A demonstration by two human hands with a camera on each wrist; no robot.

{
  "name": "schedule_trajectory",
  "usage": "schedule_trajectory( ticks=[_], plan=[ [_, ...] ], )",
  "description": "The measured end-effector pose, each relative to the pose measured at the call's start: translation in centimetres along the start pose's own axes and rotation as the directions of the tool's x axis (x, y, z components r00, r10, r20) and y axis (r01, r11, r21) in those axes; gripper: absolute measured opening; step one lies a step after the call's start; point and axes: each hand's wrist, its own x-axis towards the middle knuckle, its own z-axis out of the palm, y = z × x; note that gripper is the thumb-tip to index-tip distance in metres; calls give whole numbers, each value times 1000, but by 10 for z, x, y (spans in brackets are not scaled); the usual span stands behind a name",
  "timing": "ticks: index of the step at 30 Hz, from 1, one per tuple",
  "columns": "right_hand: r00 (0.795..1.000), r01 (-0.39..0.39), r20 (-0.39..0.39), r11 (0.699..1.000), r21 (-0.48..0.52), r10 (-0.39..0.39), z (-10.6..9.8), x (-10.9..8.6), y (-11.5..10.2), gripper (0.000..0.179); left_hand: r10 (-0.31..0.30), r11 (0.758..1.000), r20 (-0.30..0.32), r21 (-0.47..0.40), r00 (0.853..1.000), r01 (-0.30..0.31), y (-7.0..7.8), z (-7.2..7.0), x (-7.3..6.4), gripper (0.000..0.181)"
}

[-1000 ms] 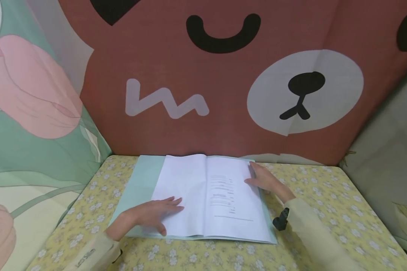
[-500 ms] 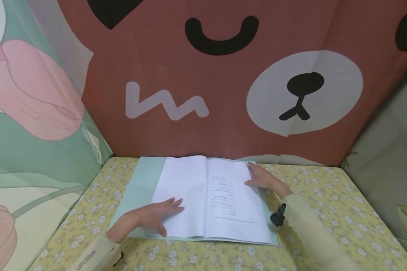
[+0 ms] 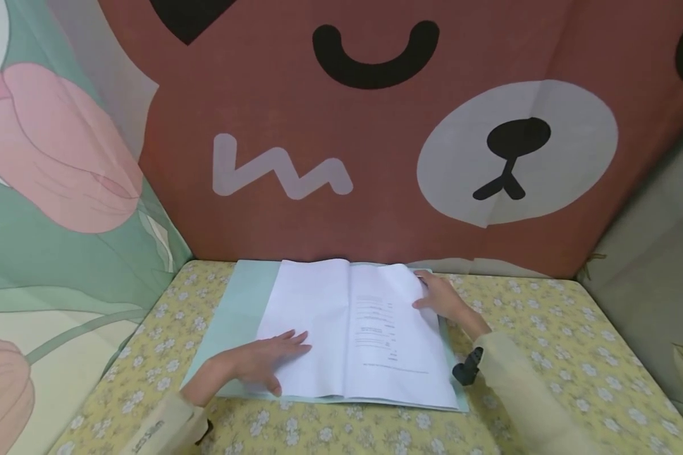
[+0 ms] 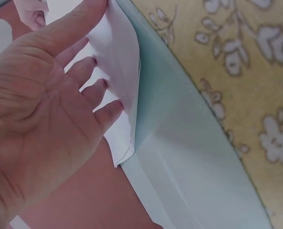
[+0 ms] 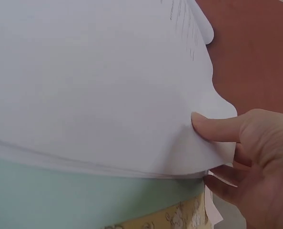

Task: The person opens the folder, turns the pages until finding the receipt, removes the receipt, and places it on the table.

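Observation:
A pale green folder (image 3: 236, 303) lies open on the table, with white sheets spread across it. The left-hand sheet (image 3: 313, 297) looks blank; the right-hand page (image 3: 401, 341) bears lines of small print. My left hand (image 3: 256, 363) rests on the lower left part of the blank sheet, fingers loosely spread. At the upper right corner of the printed page, my right hand (image 3: 444, 297) pinches the paper. In the right wrist view, the thumb (image 5: 213, 128) lies on top and other fingers go under the edge, where the paper bends up slightly.
The table (image 3: 330, 436) has a yellow floral cover. Behind it hangs a brown cloth (image 3: 375, 221) with a bear face, close to the folder's far edge. A green cloth with pink flowers (image 3: 74, 151) hangs at the left, and a greyish one (image 3: 654, 253) at the right.
The printed page's upper right corner now bows upward in the right hand's grip; before, it lay flatter. The left hand stays in place on the sheet.

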Motion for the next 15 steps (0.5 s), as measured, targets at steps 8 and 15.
schedule_trajectory(
  ticks=[8, 15],
  plan=[
    [997, -20, -78, 999, 49, 24, 1, -6, -8, 70, -7, 1000, 4, -4, 1000, 7, -2, 2, 2, 98],
    [990, -14, -141, 993, 117, 30, -3, -8, -9, 55, 11, 1000, -10, -5, 1000, -11, -5, 2, 2, 99]
  ],
)
